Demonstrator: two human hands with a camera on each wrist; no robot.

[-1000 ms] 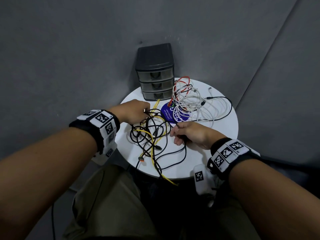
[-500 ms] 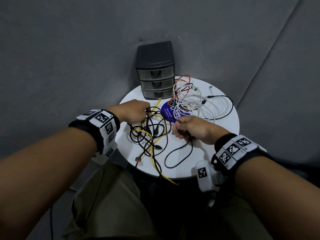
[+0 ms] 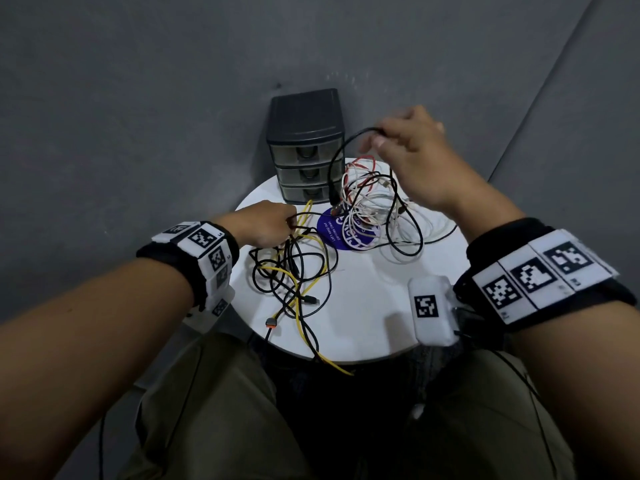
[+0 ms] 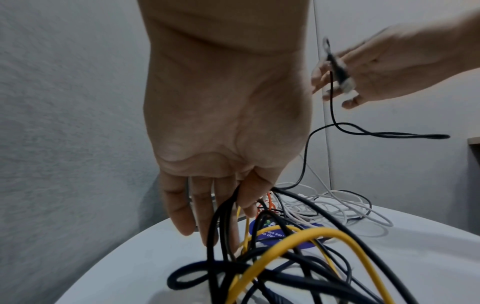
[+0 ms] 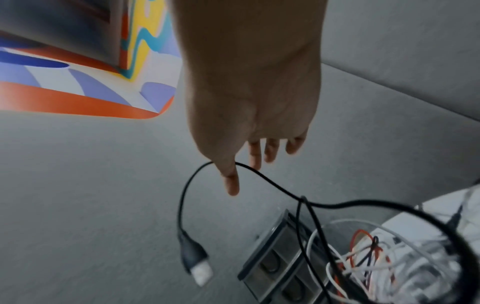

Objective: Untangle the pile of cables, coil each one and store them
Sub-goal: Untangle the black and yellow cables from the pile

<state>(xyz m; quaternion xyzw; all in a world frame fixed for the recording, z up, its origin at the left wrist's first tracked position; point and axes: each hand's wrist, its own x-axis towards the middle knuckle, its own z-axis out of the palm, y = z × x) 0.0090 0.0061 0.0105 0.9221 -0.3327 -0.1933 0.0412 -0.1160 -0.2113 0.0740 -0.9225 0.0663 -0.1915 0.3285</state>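
Round white table, smooth matte top, used as reference for all positions.

Right hand is raised above the far side of the table, in front of the grey wall. Thumb and forefinger pinch a thin black cable; the other fingers hang loosely spread. From the pinch the cable arcs over and drops, its free end a black moulded USB plug with a bright metal tip, dangling clear of the table (wrist view slightly blurred). The other run of the same cable descends into the white heap at the table's far right.

Left hand sits low at the table's left edge, fingers curled down around several black strands of the black-and-yellow tangle, gripping them. The tangle lies on the table's left half: round, glossy black leads looped over a thicker yellow cable, which trails off the near edge.

White cable heap lies at the table's far right: thin pale loops with a few red strands mixed in. A round blue sticker with white print lies at table centre, partly under those loops.

Small dark plastic drawer unit, three translucent drawers, boxy, stands at the table's far edge against the wall.
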